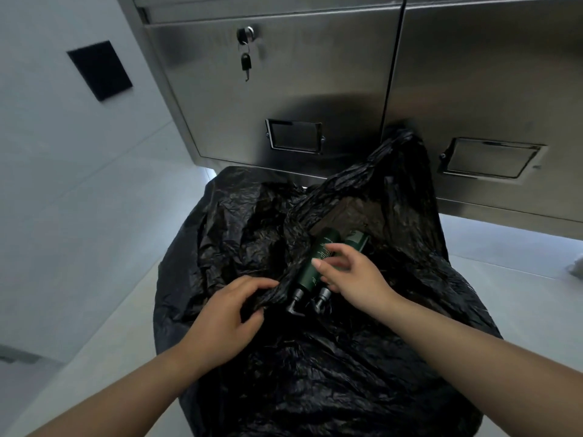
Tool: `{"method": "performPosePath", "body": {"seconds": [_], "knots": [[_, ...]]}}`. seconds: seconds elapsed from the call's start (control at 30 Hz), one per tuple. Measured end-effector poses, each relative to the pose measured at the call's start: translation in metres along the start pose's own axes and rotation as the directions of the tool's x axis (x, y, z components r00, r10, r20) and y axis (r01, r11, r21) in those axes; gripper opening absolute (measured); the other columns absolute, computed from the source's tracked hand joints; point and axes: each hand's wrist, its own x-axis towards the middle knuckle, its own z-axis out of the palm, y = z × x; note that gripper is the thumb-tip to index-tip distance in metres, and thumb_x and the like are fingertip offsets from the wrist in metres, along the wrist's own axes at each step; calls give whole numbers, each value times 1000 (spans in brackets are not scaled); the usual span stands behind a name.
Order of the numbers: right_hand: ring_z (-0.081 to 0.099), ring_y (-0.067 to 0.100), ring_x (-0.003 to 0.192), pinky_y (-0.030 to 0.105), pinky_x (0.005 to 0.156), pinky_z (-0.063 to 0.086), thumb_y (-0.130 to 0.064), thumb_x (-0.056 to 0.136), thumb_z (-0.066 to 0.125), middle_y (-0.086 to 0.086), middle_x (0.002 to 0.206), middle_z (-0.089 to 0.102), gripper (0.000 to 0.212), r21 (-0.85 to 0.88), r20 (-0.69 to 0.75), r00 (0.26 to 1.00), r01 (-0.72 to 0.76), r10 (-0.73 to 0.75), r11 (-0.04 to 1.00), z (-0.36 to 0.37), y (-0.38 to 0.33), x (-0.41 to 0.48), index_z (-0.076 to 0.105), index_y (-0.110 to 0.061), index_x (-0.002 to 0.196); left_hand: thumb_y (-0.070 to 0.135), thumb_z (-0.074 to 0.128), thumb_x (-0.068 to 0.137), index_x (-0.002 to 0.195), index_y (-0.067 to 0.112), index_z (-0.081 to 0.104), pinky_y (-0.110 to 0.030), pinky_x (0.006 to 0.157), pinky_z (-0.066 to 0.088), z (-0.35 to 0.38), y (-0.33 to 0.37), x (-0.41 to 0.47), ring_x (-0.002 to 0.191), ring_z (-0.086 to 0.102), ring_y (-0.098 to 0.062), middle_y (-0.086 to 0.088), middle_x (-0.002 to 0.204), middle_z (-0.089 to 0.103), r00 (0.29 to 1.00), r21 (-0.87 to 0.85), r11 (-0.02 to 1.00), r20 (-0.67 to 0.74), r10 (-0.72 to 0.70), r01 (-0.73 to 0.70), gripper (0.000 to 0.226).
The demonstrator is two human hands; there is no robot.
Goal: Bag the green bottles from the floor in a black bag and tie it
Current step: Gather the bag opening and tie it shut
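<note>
Two dark green pump bottles, the left bottle [307, 272] and the half-hidden right bottle [356, 239], lie side by side in the open mouth of the crumpled black bag [315, 373] on the floor [504, 263], pumps toward the person.

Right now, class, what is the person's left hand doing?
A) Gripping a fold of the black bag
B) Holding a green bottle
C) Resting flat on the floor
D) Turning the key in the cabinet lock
A: the left hand has its fingers curled round a crumpled fold of the black bag, just beside the green bottles, which it does not touch.
</note>
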Motion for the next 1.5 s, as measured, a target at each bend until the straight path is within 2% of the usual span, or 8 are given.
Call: {"method": "performPosePath", "body": {"seconds": [0.13,0.23,0.5,0.7,0.9,1.1,1.23,1.5], "knots": [[68,12,78,27,67,58,-34,77,73,-2,93,67,60,137,-28,998,-54,58,989,17,-16,-1,47,-18,128,13,63,84,116,48,49,-3,92,34,2,6,-5,112,48,12,28,116,52,998,-2,998,37,55,-55,50],[65,14,68,34,73,59,-13,76,75,-2,75,61,44,160,-78,995,-45,58,986,17,-23,-3,56,-13,116,17,67,82,119,43,51,-9,96,36,2,7,-4,114,47,9,24,118,51,997,17,997,32,72,-73,48],[56,12,63,23,66,50,-12,79,70,0,79,61,33,-32,-129,977,166,-169,986,-18,-32,-18,63,-17,111,32,73,68,133,38,43,-25,106,35,10,31,49,130,34,-1,17,136,40,989,24,991,-70,134,-132,72],[57,17,65,42,73,58,-9,83,66,2,80,57,28,21,-231,965,129,-121,991,-61,-23,-40,63,-25,106,46,77,63,135,46,34,-22,110,27,22,55,81,133,30,1,20,140,36,960,8,960,13,280,-280,85],[60,19,67,35,70,60,-7,83,66,3,80,58,26,51,-269,960,96,-79,994,-93,-19,-54,65,-16,108,64,74,58,132,50,35,-4,106,16,23,78,89,132,27,8,28,139,34,940,-1,940,25,340,-340,85],[57,10,59,27,62,58,-4,78,71,-2,74,59,28,132,-239,959,187,-152,973,-100,-20,-65,65,-19,101,73,66,57,143,41,21,-26,117,6,58,128,112,142,9,2,18,153,23,918,31,923,120,378,-384,102],[59,6,56,31,65,58,-6,75,74,-3,73,63,30,198,-326,937,200,-128,960,-110,-4,-73,60,-25,95,48,68,74,141,32,33,-35,120,6,90,129,109,131,35,3,15,141,45,958,13,960,75,277,-278,77],[59,2,52,23,56,55,4,77,68,-3,66,61,25,356,-374,927,103,41,929,-141,44,-89,54,-15,82,36,60,87,129,39,49,-12,112,13,126,138,99,110,52,6,21,119,59,943,-4,948,105,316,-317,44]]}}
